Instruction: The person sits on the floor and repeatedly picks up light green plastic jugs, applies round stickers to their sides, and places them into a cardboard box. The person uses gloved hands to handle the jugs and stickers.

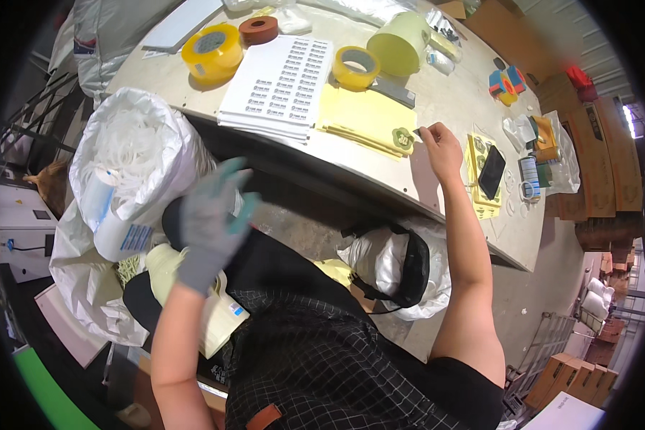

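My left hand (215, 218), in a grey glove with green fingertips, is smeared by motion above my lap, so its fingers are unclear. Below it, a pale yellow plastic container (218, 326) with a handle and a small blue label lies against my apron. My bare right hand (443, 149) is closed in a pinch at the table's front edge. A small dark bit shows at its fingertips, too small to name. Just left of those fingertips, a green round sticker (403, 138) lies on a stack of yellow sheets (362, 118).
Printed white label sheets (276, 86), yellow tape rolls (211, 54) and a yellow-green tub (400, 44) stand on the table. A black phone (491, 172) rests on yellow sheets at right. White bags (190, 140) stand at left; a black-strapped bag (414, 261) sits under the table edge.
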`<state>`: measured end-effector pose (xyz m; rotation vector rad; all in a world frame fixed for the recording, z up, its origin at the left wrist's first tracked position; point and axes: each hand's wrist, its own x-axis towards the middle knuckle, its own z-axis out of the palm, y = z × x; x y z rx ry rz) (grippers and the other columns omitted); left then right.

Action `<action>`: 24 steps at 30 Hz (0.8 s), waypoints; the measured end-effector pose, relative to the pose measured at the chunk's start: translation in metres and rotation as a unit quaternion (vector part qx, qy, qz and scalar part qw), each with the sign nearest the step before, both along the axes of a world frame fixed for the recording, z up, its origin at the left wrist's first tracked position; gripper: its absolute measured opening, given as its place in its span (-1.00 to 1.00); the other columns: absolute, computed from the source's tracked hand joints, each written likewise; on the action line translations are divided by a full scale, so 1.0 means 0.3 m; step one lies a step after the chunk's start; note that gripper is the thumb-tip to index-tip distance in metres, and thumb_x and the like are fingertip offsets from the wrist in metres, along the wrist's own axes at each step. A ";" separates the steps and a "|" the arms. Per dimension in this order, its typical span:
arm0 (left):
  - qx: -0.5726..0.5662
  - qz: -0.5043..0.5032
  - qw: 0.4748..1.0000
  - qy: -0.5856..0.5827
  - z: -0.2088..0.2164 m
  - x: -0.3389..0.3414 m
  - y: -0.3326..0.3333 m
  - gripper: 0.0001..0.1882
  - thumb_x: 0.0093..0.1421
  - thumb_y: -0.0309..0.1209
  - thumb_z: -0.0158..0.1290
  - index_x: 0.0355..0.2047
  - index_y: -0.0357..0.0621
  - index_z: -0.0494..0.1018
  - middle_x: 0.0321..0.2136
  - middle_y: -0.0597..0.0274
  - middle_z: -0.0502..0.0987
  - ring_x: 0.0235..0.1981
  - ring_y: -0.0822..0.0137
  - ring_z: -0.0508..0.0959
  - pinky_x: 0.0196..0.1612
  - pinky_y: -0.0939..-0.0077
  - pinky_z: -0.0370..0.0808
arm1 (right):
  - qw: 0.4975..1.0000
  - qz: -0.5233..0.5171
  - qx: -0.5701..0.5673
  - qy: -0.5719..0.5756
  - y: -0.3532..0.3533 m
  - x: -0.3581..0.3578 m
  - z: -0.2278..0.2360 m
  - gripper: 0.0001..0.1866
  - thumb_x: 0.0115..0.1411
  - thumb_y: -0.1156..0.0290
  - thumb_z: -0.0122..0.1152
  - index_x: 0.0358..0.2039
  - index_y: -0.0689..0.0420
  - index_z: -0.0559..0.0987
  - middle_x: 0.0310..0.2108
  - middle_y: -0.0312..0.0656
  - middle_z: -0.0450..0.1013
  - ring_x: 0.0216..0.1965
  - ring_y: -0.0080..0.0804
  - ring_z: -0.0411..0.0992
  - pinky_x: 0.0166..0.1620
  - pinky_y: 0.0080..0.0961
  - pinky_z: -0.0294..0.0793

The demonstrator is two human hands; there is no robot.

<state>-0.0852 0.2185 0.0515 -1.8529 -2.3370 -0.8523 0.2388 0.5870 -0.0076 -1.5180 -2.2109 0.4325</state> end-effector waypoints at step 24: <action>-0.231 -0.167 0.954 0.090 -0.168 0.371 0.919 -0.10 0.19 0.11 0.34 0.45 0.05 0.36 0.47 0.13 0.31 0.29 -0.03 0.47 0.26 0.14 0.57 | 0.991 0.129 0.040 0.006 -0.048 -0.022 0.157 -0.47 -0.07 0.04 0.78 -0.38 0.10 0.59 -0.51 -0.21 0.50 -0.49 -0.26 0.48 -0.36 -0.32 0.47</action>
